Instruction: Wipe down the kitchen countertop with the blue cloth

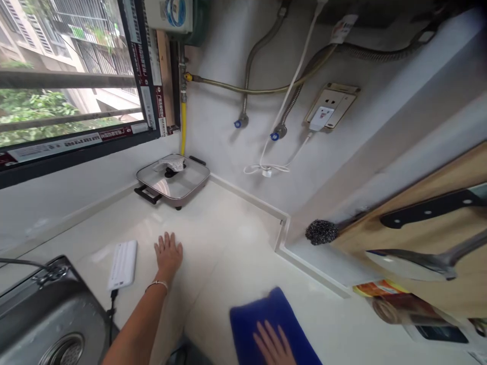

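My left hand point(168, 255) lies on the white countertop point(228, 228) with its fingers spread, just right of a white power bank point(123, 264) that has a black cable plugged in. At the bottom of the view, my right hand point(273, 342) rests palm down and slightly blurred on a blue cloth point(266, 309). Its fingers are stretched out flat over the cloth, which lies on the counter.
A lidded electric pan point(173, 177) stands in the back corner. At the lower left is a metal sink point(38, 314). To the right are a scouring ball point(321, 232), a knife point(429, 208), a metal utensil point(411, 263) and packets point(403, 304). A white cable hangs from the wall.
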`<state>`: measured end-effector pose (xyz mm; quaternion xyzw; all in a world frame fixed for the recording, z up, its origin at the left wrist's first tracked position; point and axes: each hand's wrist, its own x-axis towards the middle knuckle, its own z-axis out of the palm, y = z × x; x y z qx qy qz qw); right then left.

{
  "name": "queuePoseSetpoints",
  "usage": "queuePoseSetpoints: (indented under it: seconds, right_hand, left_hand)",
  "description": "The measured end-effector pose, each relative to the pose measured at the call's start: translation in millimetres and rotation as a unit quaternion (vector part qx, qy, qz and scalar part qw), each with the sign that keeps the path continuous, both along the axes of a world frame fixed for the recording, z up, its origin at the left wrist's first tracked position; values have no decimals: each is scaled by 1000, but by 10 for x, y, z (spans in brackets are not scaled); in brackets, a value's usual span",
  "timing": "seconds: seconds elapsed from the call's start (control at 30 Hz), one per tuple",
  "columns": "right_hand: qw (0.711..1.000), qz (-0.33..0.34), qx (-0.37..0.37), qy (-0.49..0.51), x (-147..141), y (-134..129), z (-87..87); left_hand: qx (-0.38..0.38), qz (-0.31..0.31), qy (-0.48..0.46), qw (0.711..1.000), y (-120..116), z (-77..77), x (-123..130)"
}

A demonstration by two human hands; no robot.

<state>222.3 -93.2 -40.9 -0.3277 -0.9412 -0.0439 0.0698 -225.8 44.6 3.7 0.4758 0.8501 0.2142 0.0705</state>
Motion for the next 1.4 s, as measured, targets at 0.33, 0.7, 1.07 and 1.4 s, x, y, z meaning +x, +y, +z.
queuePoseSetpoints:
  seconds: [0.33,0.7,1.07,1.4]
  right_hand:
    - [981,-160,-105,-43,-732,701,332]
    - [953,-284,-97,-36,-1276,1868,283]
    - [947,-312,-72,-39,-1402,3119,219]
    - [934,-348,-79,-9,-2106,4017,183]
  left_hand:
    - [-2,-4,123,992,-3,-161,45]
    - [-32,5,118,992,25,-117,60]
    - [-13,11,139,990,41,-205,55]
    - [-52,17,138,989,57,-247,15]
